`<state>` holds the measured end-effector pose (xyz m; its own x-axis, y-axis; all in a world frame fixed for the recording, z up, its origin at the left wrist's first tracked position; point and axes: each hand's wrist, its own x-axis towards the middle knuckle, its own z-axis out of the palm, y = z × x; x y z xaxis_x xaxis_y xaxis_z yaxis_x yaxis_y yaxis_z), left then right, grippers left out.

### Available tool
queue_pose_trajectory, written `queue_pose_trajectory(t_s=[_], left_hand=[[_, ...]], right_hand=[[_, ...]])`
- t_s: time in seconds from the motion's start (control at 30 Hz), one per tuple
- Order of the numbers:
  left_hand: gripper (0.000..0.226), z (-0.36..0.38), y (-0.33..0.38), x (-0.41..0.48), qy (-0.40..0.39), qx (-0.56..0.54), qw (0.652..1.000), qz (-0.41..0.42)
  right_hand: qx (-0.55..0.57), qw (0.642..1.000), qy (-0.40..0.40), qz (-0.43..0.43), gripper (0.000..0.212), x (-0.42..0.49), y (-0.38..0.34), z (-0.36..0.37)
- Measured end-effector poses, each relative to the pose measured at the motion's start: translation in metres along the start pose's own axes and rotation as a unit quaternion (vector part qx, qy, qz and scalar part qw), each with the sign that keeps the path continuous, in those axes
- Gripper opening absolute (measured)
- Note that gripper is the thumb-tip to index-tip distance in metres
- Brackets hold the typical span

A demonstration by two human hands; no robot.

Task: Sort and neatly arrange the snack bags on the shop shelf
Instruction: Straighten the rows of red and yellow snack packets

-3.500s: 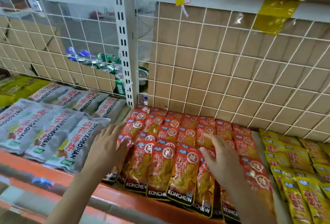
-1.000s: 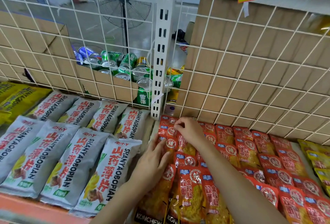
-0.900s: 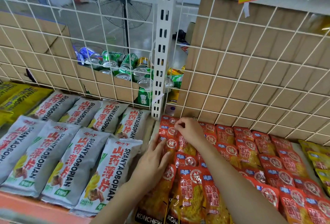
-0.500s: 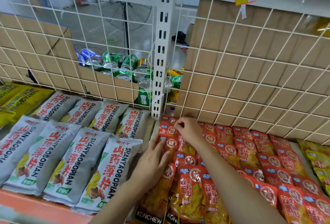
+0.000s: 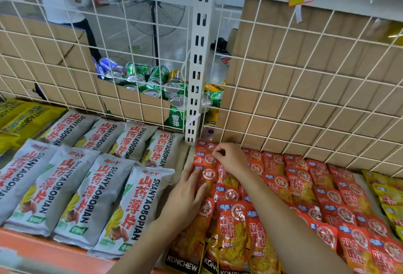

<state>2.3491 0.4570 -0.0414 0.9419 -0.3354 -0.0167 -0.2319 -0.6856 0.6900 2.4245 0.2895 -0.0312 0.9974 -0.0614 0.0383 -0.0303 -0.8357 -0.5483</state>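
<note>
Lying nearest, along the orange shelf edge (image 5: 32,249), the red snack bags (image 5: 235,230) overlap like tiles, each top tucked under the one behind, probably so that every label shows. The left hand (image 5: 187,199) rests flat on the leftmost column of them, fingers straight and slightly spread, the fingertips pointing to the back. It looks like a steadying press that keeps the slippery column from sliding toward the grey bags (image 5: 72,186) just beside it. Farther in, the right hand (image 5: 231,158) has its arm crossing over the middle rows, fingers curled, thumb and forefinger seemingly pinching the top edge of a rear bag (image 5: 204,159) at the back left corner of the red block. So the bag being squared up sits just beyond the left fingertips and under the right ones. Yellow bags (image 5: 388,197) lie at the far right. Behind everything stands the wire grid (image 5: 305,99) with its white upright (image 5: 197,66), and drink cans (image 5: 152,79) are piled beyond it.
</note>
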Motion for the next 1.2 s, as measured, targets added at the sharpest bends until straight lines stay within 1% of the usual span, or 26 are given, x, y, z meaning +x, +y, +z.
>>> queue_pose_trajectory(t_s=[0.13, 0.2, 0.27, 0.33, 0.4, 0.47, 0.53, 0.67, 0.8, 0.83, 0.9, 1.0, 1.2], left_hand=[[0.056, -0.001, 0.000, 0.000, -0.003, 0.001, 1.000, -0.004], [0.056, -0.001, 0.001, 0.000, -0.005, -0.007, 1.000, -0.008], [0.057, -0.002, 0.000, -0.001, 0.000, -0.017, 1.000, -0.009], [0.058, -0.003, -0.001, -0.004, 0.006, -0.023, 1.000, -0.004], [0.058, -0.006, 0.000, -0.008, 0.003, -0.021, 1.000, 0.007], [0.057, -0.009, 0.000, -0.013, -0.009, -0.020, 1.000, 0.015], [0.056, -0.009, 0.000, -0.017, -0.015, -0.016, 1.000, 0.019], [0.061, -0.006, -0.002, -0.025, -0.023, -0.007, 1.000, 0.019], [0.085, -0.007, -0.007, -0.034, -0.042, -0.028, 0.999, 0.010], [0.086, -0.008, -0.007, -0.036, -0.046, -0.022, 0.999, 0.007], [0.080, -0.008, -0.006, -0.038, -0.045, -0.009, 0.999, -0.002], [0.077, -0.007, -0.004, -0.039, -0.037, -0.013, 0.999, -0.006], [0.077, -0.006, -0.003, -0.041, -0.027, -0.023, 0.999, -0.002]], right_hand=[[0.001, 1.000, -0.003, -0.002, 0.018, 0.000, -0.001, 0.000], [0.004, 1.000, 0.028, -0.011, 0.017, -0.003, -0.002, -0.001], [-0.002, 0.996, 0.078, -0.035, 0.015, -0.008, -0.004, -0.004], [-0.004, 0.994, 0.095, -0.058, 0.015, -0.017, -0.005, -0.010], [-0.010, 0.996, 0.058, -0.064, 0.015, -0.026, -0.005, -0.015], [-0.035, 0.998, -0.009, -0.050, 0.018, -0.034, -0.003, -0.017], [-0.058, 0.997, -0.047, -0.030, 0.020, -0.040, -0.003, -0.017], [-0.062, 0.997, -0.048, -0.012, 0.022, -0.042, -0.007, -0.014], [-0.031, 0.998, -0.046, 0.018, 0.017, -0.039, -0.010, -0.013], [-0.024, 0.998, -0.045, 0.023, 0.016, -0.038, -0.011, -0.013], [-0.022, 0.998, -0.046, 0.024, 0.015, -0.037, -0.012, -0.013], [-0.030, 0.998, -0.048, 0.017, 0.017, -0.037, -0.014, -0.013], [-0.051, 0.998, -0.039, 0.020, 0.016, -0.036, -0.015, -0.011]])
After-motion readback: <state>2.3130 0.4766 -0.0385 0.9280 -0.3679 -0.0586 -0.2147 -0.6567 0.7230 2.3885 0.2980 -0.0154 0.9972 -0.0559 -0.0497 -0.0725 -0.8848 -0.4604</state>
